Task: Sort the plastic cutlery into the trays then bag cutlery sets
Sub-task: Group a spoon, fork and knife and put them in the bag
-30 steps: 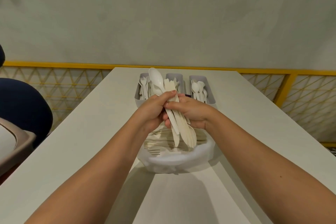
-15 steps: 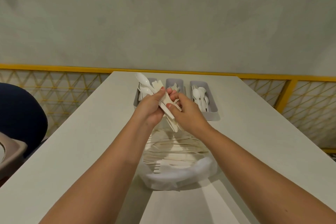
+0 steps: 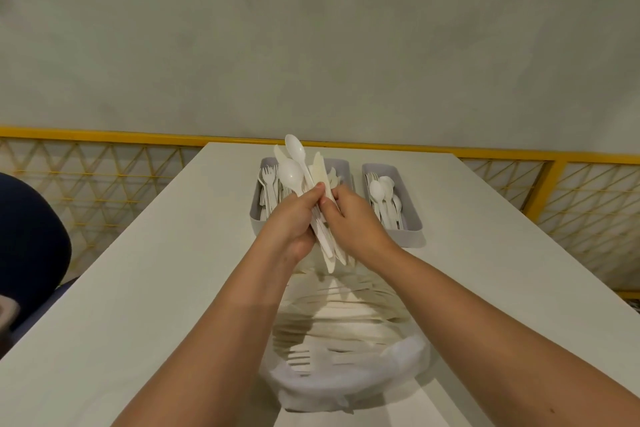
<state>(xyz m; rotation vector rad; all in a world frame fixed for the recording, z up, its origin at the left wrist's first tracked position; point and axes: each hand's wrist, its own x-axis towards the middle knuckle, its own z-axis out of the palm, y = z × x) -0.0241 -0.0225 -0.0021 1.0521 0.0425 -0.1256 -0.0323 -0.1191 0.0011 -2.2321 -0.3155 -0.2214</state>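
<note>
My left hand (image 3: 289, 224) grips a bundle of white plastic cutlery (image 3: 304, 173), spoons and knives fanned upward. My right hand (image 3: 351, 220) pinches a piece in that bundle from the right. Both hands hover above an open white bag (image 3: 398, 367) full of mixed cutlery. Behind them stand three grey trays: the left tray (image 3: 258, 198) holds forks, the middle tray (image 3: 341, 165) is mostly hidden by the bundle, and the right tray (image 3: 412, 215) holds spoons.
The white table (image 3: 149, 274) runs to a far edge by a yellow railing (image 3: 104, 137) with lattice panels. A dark blue chair back (image 3: 31, 246) stands at the left.
The bundle has turned more upright in my left hand, and my right hand's fingers have shifted to pinch a piece near its middle. The view has tilted down slightly.
</note>
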